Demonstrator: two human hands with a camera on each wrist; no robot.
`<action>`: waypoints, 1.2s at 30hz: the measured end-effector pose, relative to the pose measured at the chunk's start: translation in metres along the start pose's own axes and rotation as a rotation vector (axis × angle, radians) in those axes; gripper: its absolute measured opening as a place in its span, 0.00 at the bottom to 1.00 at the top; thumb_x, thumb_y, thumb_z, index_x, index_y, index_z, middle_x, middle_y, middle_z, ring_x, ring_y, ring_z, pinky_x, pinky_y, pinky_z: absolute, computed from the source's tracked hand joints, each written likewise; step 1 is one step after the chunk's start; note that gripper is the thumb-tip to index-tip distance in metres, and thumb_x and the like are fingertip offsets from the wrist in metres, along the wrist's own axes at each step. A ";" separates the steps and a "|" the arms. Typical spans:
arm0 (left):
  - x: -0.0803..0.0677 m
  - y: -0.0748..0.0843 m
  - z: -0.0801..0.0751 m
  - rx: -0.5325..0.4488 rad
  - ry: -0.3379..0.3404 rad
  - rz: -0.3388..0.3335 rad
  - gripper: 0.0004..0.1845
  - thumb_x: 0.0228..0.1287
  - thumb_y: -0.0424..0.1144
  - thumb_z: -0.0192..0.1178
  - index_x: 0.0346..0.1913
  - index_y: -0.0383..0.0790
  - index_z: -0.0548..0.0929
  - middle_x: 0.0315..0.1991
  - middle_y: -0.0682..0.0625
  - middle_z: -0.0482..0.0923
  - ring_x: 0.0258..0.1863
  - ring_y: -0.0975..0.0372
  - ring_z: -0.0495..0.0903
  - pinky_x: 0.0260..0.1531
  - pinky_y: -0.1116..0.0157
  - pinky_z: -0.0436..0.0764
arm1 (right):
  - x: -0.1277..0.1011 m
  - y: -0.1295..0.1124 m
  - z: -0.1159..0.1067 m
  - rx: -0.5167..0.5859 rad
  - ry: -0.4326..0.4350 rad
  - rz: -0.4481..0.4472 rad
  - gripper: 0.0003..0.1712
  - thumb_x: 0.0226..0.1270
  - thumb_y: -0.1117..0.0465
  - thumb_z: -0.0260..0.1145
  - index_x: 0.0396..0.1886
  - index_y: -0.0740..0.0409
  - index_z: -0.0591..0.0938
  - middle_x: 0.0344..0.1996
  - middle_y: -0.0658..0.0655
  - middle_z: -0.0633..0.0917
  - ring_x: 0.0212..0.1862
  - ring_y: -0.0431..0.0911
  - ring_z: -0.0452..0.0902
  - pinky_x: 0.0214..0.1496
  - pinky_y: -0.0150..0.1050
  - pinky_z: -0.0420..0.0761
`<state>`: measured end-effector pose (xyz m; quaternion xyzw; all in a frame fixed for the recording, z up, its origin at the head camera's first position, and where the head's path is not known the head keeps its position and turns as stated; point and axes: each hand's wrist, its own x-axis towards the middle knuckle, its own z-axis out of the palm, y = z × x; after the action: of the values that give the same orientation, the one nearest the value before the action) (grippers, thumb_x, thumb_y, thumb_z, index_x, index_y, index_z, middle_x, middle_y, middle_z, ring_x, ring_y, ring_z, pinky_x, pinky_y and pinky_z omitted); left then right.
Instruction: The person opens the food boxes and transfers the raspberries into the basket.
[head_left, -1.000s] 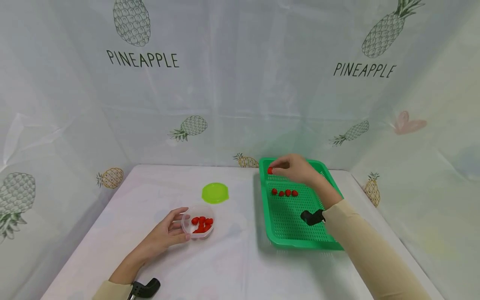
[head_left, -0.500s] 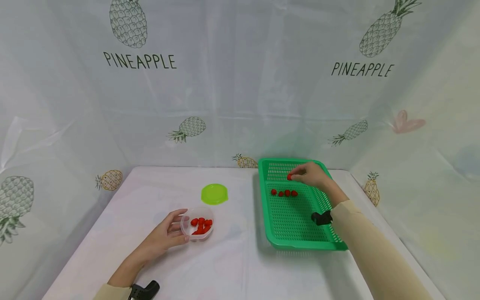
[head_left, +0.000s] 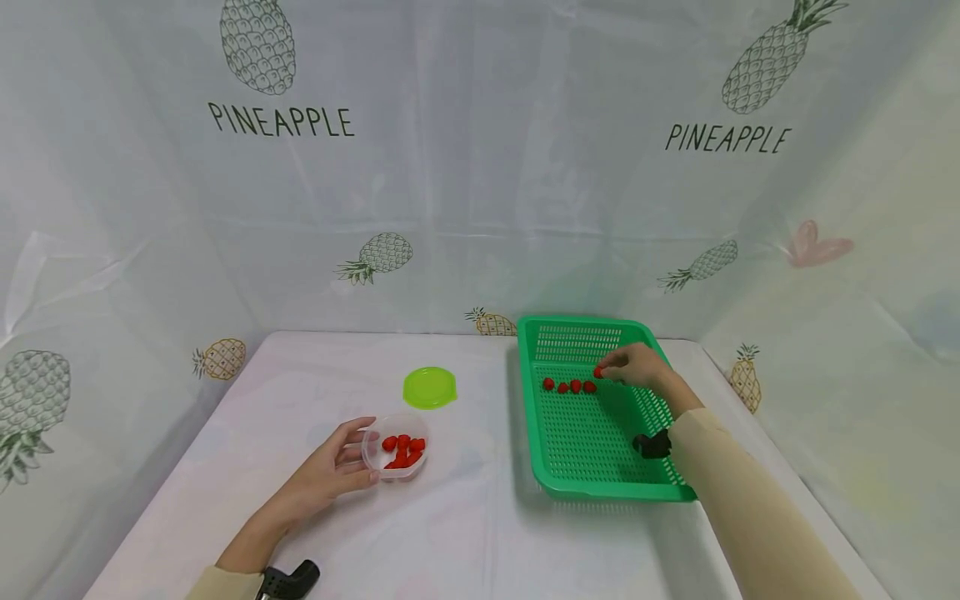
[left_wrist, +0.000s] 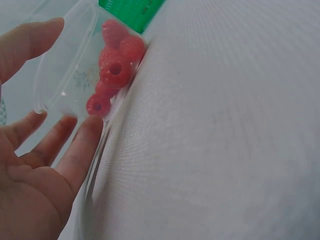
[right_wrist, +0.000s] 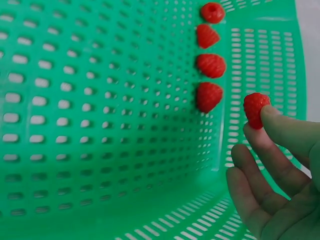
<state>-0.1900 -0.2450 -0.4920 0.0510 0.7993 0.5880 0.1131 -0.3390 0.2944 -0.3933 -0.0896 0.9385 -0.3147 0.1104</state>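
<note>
A green perforated tray (head_left: 600, 492) lies at the right of the table, with several raspberries (head_left: 568, 386) in a row across it. My right hand (head_left: 604, 372) pinches one raspberry (head_left: 598, 372) just above the tray floor, at the right end of that row. The right wrist view shows the held raspberry (right_wrist: 256, 109) at my fingertips (right_wrist: 272, 122), a short gap from the last raspberry of the row (right_wrist: 208, 96). My left hand (head_left: 352, 454) holds a small clear container (head_left: 396, 446) of raspberries (left_wrist: 115, 70) on the table, its fingers (left_wrist: 82, 142) curled round the container's wall (left_wrist: 70, 65).
A round lime-green lid (head_left: 430, 387) lies flat behind the container. White cloth (head_left: 465, 517) covers the table, and pineapple-print sheeting walls it in at the back and sides. Black wrist-camera mounts show at both sleeves.
My right hand carried the raspberry from the tray's far left corner rightward and nearer, down to the right end of the row. The left hand and container stayed still.
</note>
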 end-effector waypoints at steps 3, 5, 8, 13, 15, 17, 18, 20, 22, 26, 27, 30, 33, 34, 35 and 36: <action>0.000 0.000 -0.001 0.000 -0.002 -0.001 0.48 0.63 0.43 0.78 0.81 0.54 0.62 0.74 0.39 0.66 0.70 0.45 0.74 0.62 0.57 0.83 | 0.001 0.005 0.003 -0.007 -0.006 -0.001 0.18 0.81 0.62 0.65 0.61 0.69 0.84 0.57 0.71 0.86 0.53 0.63 0.85 0.55 0.58 0.85; 0.001 0.000 -0.001 -0.006 -0.005 0.001 0.47 0.63 0.43 0.78 0.81 0.54 0.62 0.74 0.39 0.66 0.70 0.45 0.74 0.62 0.58 0.83 | 0.002 0.008 0.005 -0.014 -0.006 0.000 0.17 0.80 0.63 0.65 0.61 0.69 0.85 0.57 0.71 0.86 0.53 0.62 0.85 0.55 0.58 0.86; 0.001 0.000 -0.001 -0.017 -0.010 0.003 0.47 0.63 0.43 0.78 0.81 0.53 0.62 0.74 0.39 0.66 0.70 0.45 0.74 0.62 0.59 0.83 | 0.004 0.012 0.008 -0.037 0.001 0.004 0.16 0.80 0.63 0.66 0.59 0.69 0.85 0.54 0.70 0.87 0.50 0.61 0.86 0.52 0.57 0.87; 0.000 0.000 -0.001 -0.018 -0.010 0.002 0.47 0.63 0.43 0.78 0.81 0.53 0.62 0.74 0.39 0.66 0.70 0.45 0.74 0.61 0.59 0.83 | 0.009 0.017 0.012 -0.081 0.016 0.049 0.16 0.78 0.62 0.66 0.57 0.68 0.87 0.45 0.65 0.89 0.44 0.56 0.87 0.48 0.53 0.87; 0.001 0.000 -0.001 -0.014 -0.007 0.001 0.47 0.63 0.43 0.78 0.81 0.53 0.62 0.74 0.39 0.66 0.70 0.45 0.74 0.62 0.59 0.83 | 0.010 0.018 0.013 -0.095 0.014 0.064 0.16 0.78 0.62 0.66 0.57 0.68 0.87 0.42 0.63 0.89 0.43 0.55 0.86 0.47 0.53 0.87; 0.001 0.000 -0.001 -0.012 -0.005 -0.001 0.47 0.63 0.43 0.78 0.80 0.53 0.62 0.74 0.39 0.66 0.70 0.45 0.74 0.62 0.59 0.83 | 0.010 0.018 0.014 -0.101 0.008 0.074 0.16 0.78 0.63 0.66 0.57 0.68 0.86 0.41 0.62 0.89 0.42 0.55 0.87 0.48 0.54 0.87; 0.001 0.000 -0.001 -0.013 -0.005 0.000 0.47 0.63 0.43 0.78 0.80 0.53 0.62 0.74 0.39 0.66 0.70 0.45 0.74 0.61 0.59 0.83 | 0.010 0.018 0.014 -0.100 0.003 0.075 0.16 0.79 0.63 0.66 0.58 0.68 0.86 0.41 0.63 0.89 0.43 0.55 0.87 0.48 0.55 0.87; 0.001 0.000 -0.002 -0.013 -0.005 0.001 0.47 0.62 0.43 0.78 0.80 0.53 0.62 0.74 0.39 0.67 0.70 0.45 0.75 0.61 0.59 0.83 | 0.011 0.018 0.014 -0.104 -0.005 0.081 0.16 0.78 0.63 0.66 0.58 0.68 0.86 0.43 0.65 0.89 0.43 0.55 0.87 0.49 0.55 0.87; 0.000 0.001 -0.002 -0.014 -0.007 0.002 0.48 0.62 0.43 0.78 0.80 0.53 0.62 0.75 0.39 0.67 0.70 0.45 0.75 0.61 0.60 0.83 | 0.012 0.018 0.015 -0.109 -0.012 0.087 0.16 0.78 0.63 0.66 0.58 0.68 0.86 0.47 0.68 0.88 0.43 0.55 0.87 0.49 0.54 0.87; 0.000 0.001 -0.002 -0.011 -0.010 0.007 0.48 0.62 0.44 0.78 0.80 0.53 0.62 0.74 0.39 0.67 0.70 0.46 0.75 0.61 0.60 0.83 | 0.015 0.020 0.016 -0.126 -0.025 0.099 0.15 0.78 0.63 0.66 0.56 0.67 0.87 0.49 0.69 0.88 0.42 0.53 0.87 0.47 0.52 0.87; 0.000 0.001 -0.002 -0.010 -0.011 0.008 0.48 0.62 0.44 0.78 0.80 0.53 0.62 0.74 0.39 0.67 0.69 0.46 0.75 0.61 0.60 0.83 | 0.016 0.020 0.016 -0.127 -0.022 0.101 0.14 0.77 0.64 0.67 0.56 0.67 0.87 0.48 0.68 0.88 0.41 0.53 0.87 0.46 0.51 0.87; 0.000 0.001 -0.002 -0.011 -0.011 0.011 0.48 0.62 0.43 0.78 0.80 0.53 0.62 0.74 0.39 0.67 0.69 0.46 0.75 0.61 0.60 0.83 | 0.017 0.020 0.017 -0.134 -0.020 0.092 0.14 0.77 0.66 0.66 0.55 0.68 0.87 0.46 0.66 0.88 0.41 0.52 0.87 0.44 0.50 0.87; 0.001 0.000 -0.002 -0.009 -0.010 0.011 0.48 0.62 0.43 0.78 0.80 0.53 0.62 0.74 0.39 0.67 0.69 0.46 0.75 0.61 0.60 0.83 | 0.016 0.020 0.018 -0.140 -0.015 0.084 0.14 0.75 0.68 0.65 0.55 0.69 0.87 0.49 0.68 0.88 0.41 0.52 0.87 0.44 0.49 0.87; 0.001 0.000 -0.002 -0.009 -0.009 0.011 0.48 0.62 0.43 0.78 0.80 0.53 0.62 0.74 0.39 0.68 0.69 0.46 0.75 0.61 0.60 0.83 | 0.016 0.019 0.018 -0.140 -0.014 0.083 0.14 0.75 0.69 0.64 0.55 0.70 0.87 0.50 0.69 0.88 0.41 0.52 0.87 0.44 0.49 0.87; 0.001 0.000 -0.002 -0.009 -0.009 0.011 0.48 0.62 0.43 0.78 0.80 0.53 0.62 0.74 0.39 0.67 0.69 0.46 0.75 0.61 0.60 0.83 | 0.016 0.019 0.018 -0.138 -0.014 0.085 0.15 0.74 0.70 0.64 0.56 0.70 0.87 0.51 0.70 0.87 0.42 0.52 0.87 0.44 0.49 0.88; 0.001 -0.001 -0.002 -0.008 -0.010 0.010 0.48 0.62 0.43 0.78 0.80 0.53 0.62 0.74 0.40 0.67 0.69 0.46 0.75 0.61 0.60 0.83 | 0.015 0.019 0.019 -0.136 -0.013 0.086 0.15 0.74 0.70 0.63 0.56 0.70 0.87 0.52 0.70 0.87 0.42 0.52 0.87 0.44 0.49 0.88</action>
<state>-0.1913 -0.2468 -0.4921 0.0575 0.7961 0.5915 0.1143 -0.3506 0.2950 -0.4217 -0.0583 0.9600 -0.2446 0.1236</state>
